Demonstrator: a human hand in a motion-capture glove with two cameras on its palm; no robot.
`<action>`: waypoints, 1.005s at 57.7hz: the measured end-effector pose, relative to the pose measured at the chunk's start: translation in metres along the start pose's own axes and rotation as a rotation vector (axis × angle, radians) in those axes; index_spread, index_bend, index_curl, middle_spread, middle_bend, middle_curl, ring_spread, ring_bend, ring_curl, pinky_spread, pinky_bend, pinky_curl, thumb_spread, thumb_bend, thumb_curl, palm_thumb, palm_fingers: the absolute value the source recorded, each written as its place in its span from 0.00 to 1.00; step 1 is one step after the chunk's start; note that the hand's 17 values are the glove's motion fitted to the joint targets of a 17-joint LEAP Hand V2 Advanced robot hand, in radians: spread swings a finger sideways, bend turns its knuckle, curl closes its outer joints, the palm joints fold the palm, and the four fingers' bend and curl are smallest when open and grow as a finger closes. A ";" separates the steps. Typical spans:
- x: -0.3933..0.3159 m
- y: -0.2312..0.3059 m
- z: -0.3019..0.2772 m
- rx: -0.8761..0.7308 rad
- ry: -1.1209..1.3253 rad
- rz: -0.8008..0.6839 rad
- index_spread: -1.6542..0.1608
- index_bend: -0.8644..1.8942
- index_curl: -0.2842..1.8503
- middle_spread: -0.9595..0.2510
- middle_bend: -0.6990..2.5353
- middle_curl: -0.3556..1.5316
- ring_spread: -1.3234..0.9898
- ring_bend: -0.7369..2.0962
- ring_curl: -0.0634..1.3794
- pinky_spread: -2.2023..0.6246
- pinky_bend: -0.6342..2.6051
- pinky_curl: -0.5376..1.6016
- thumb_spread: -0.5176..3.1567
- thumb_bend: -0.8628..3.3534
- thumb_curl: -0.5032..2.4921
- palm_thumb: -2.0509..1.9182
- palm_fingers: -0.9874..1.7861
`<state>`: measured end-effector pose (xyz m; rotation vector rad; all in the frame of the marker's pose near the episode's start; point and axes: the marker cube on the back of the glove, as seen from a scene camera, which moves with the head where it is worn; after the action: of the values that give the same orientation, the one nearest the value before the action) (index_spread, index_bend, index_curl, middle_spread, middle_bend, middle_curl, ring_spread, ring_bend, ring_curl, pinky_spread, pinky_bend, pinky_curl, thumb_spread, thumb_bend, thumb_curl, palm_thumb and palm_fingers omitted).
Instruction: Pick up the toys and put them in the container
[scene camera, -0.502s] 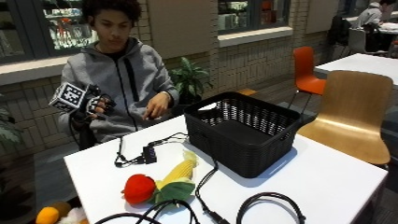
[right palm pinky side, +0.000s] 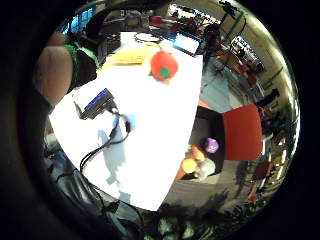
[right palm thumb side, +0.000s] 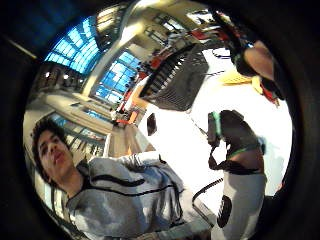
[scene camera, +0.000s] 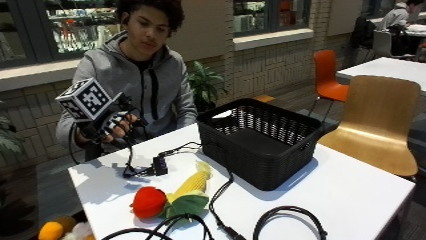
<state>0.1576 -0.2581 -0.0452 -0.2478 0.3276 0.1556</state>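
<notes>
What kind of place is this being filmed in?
Probably a cafeteria or campus common area: white tables, an orange chair and a wooden chair, a brick wall under big windows, and another person seated at a far table.

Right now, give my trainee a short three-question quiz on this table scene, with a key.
1. True or false: the black basket already holds a toy.
2. Which toy lies nearest the table's front edge? A) the red tomato toy B) the corn toy C) a blue car
3. Fill in: the gloved right hand is raised above the white table and holds ____.

Key: 1 false, what shows of the basket's inside is bare. 2 A. 3 nothing; its fingers hang loosely curled, clear of both toys.
</notes>
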 end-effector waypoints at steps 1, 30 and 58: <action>0.006 -0.008 0.001 -0.012 0.006 0.017 0.81 0.36 0.23 0.76 0.37 0.30 0.47 0.47 0.20 0.74 0.34 0.37 0.57 0.34 0.24 0.59 0.61; 0.104 -0.117 0.061 -0.215 0.188 0.338 0.75 0.38 0.22 0.80 0.30 0.33 0.50 0.43 0.20 0.76 0.51 0.45 0.48 0.27 0.25 0.53 0.34; 0.123 -0.123 0.112 -0.090 0.242 0.396 0.76 0.35 0.24 0.77 0.31 0.37 0.48 0.57 0.29 0.72 0.52 0.43 0.55 0.32 0.30 0.65 0.53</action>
<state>0.3296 -0.3332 0.0425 -0.2901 0.6098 0.5340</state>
